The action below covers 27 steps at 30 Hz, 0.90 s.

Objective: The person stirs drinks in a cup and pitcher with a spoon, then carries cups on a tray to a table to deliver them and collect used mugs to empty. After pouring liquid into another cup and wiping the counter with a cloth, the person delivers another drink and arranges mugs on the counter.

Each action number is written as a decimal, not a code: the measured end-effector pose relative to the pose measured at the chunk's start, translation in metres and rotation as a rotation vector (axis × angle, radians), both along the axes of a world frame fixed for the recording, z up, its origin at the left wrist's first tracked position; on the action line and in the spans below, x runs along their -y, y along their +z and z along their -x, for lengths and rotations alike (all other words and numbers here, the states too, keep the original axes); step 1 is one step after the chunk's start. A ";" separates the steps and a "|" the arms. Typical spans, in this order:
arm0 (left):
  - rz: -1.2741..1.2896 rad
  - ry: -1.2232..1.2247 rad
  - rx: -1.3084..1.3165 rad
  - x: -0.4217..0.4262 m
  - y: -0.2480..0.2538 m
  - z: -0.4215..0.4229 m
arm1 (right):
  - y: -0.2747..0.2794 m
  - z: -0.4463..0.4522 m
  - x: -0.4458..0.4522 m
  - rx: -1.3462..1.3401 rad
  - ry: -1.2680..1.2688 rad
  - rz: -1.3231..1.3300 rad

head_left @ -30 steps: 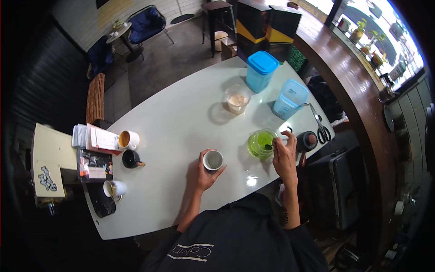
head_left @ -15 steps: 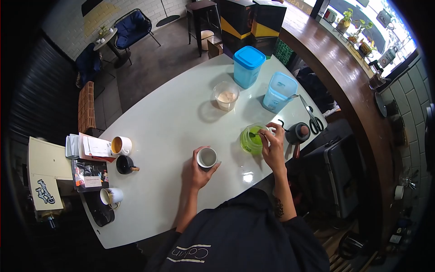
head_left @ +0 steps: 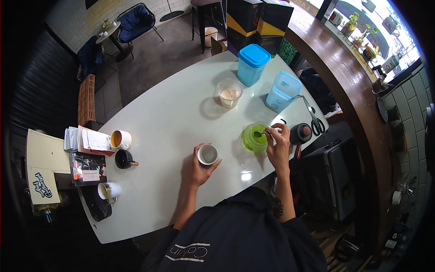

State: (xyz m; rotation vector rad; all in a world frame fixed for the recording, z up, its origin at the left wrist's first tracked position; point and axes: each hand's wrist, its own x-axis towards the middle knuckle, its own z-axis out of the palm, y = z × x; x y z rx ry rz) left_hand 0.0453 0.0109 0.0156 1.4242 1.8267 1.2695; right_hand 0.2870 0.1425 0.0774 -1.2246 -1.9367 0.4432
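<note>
My left hand [head_left: 198, 171] is wrapped round a small white cup [head_left: 208, 155] that stands upright near the front of the white table. The cup's inside looks pale, and I cannot tell whether anything is in it. My right hand [head_left: 278, 146] pinches the handle of a small dark spoon [head_left: 258, 134]. The spoon's end is at the mouth of a translucent green tub [head_left: 249, 144], just left of my fingers. What the spoon carries is too small to make out.
Behind the tub are a clear container of pale powder [head_left: 229, 94], a lidded blue container [head_left: 252, 68] and an open blue one [head_left: 281, 93]. Scissors [head_left: 317, 124] and a dark round-topped object [head_left: 300, 134] lie right. Several cups, including a white mug [head_left: 121, 139], stand left by papers [head_left: 96, 138].
My right hand and the spoon have shifted slightly to the right relative to the green tub. The left hand keeps its hold on the cup. The whole view has moved a little.
</note>
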 end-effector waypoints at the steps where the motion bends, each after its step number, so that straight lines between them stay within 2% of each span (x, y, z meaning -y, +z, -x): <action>1: 0.022 0.001 -0.002 0.000 0.007 -0.001 | -0.003 0.001 -0.001 -0.027 -0.013 -0.002; 3: 0.054 0.010 -0.028 0.000 0.020 -0.003 | -0.005 0.003 -0.003 -0.058 -0.019 -0.004; 7: 0.019 0.002 0.004 0.000 0.012 -0.002 | -0.004 0.003 -0.001 -0.132 0.010 0.000; 11: 0.039 0.007 -0.021 0.001 0.001 0.000 | -0.001 -0.002 0.003 -0.075 0.031 0.017; 14: 0.056 0.015 -0.043 0.001 0.018 -0.003 | 0.001 -0.006 0.007 -0.111 0.061 0.077; 22: 0.028 0.004 0.009 -0.001 0.028 -0.006 | -0.007 -0.012 0.008 -0.084 -0.062 -0.023; 25: 0.072 0.009 -0.054 0.000 0.027 -0.005 | -0.015 -0.011 0.009 -0.121 -0.094 -0.007; 27: 0.057 0.003 0.034 0.000 0.026 -0.006 | -0.014 -0.009 0.011 -0.144 -0.097 0.022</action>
